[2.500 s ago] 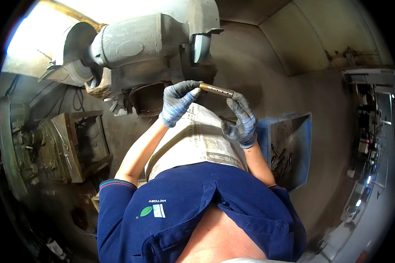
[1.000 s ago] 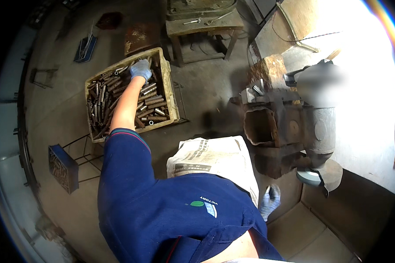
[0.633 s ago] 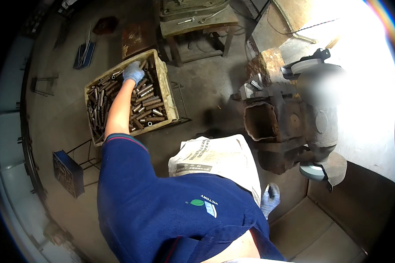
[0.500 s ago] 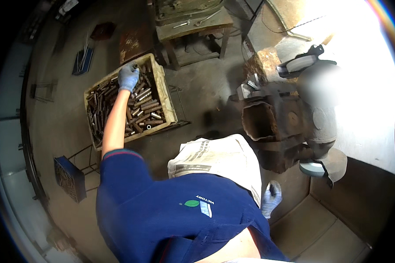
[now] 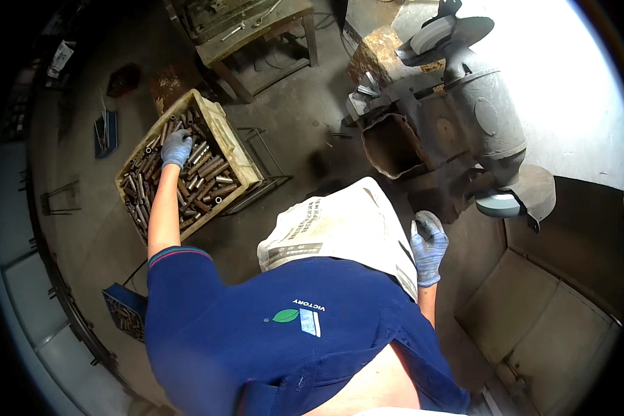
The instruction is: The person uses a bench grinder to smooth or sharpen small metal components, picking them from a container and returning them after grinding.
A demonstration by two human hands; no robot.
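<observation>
My left hand [image 5: 177, 148], in a blue-grey glove, reaches into a pale yellow plastic crate [image 5: 230, 142] at the left. Its fingers are bent and closed on a short metal tube among many others; their tips are partly hidden. Heaped loosely in the crate lie the metal tubes [image 5: 211, 168], some rusty brown and some shiny. Beside the pale apron [image 5: 340, 222] at my front hangs my right hand [image 5: 429, 251], gloved too. It is empty, with the thumb apart from the loosely bent fingers.
A large grey grinder [image 5: 489, 118] stands at the right, with one wheel [image 5: 498, 204] towards me and another wheel [image 5: 433, 35] farther off. Under the crate is a metal stand [image 5: 270, 182]. Blue bins [image 5: 105, 134] sit at the left, and a workbench [image 5: 256, 31] at the back.
The view has shifted, showing more of the grinder. My left hand has drawn nearer within the crate and is lower among the tubes. My right hand has come forward beside the apron.
</observation>
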